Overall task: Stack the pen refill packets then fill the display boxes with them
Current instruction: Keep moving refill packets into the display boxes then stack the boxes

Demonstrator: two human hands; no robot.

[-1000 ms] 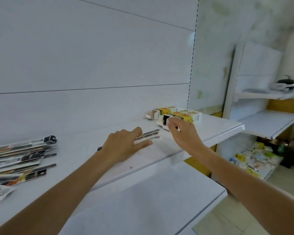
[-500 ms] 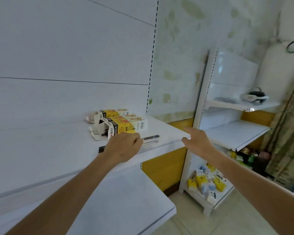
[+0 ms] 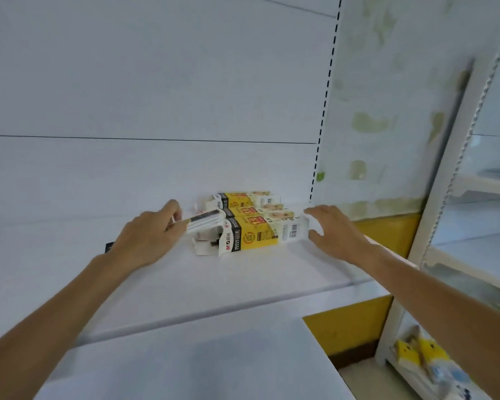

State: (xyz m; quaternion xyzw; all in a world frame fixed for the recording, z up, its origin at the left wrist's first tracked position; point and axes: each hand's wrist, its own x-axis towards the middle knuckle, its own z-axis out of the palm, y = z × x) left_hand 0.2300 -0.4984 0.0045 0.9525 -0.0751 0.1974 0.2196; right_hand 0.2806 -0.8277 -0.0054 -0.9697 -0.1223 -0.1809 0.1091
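Note:
Three yellow and white display boxes lie side by side on the white shelf (image 3: 185, 278), open ends to the left. The nearest display box (image 3: 260, 233) is in front, the other two (image 3: 243, 202) behind it. My left hand (image 3: 147, 241) grips a stack of pen refill packets (image 3: 204, 222), whose far end sits at the open mouth of the nearest box. The stack's black rear end pokes out behind my wrist. My right hand (image 3: 334, 235) is open at the closed right end of that box, fingers spread, at or just off its end.
A lower white shelf (image 3: 191, 362) juts out below. To the right stands another white shelving unit (image 3: 456, 197), with small yellow and blue packs (image 3: 425, 359) on its bottom level. A yellow wall base shows between the units.
My view swung right, so the loose packets at the left are out of frame. My left hand carried the stack up to the nearest box's mouth. My right hand came back to the box's right end.

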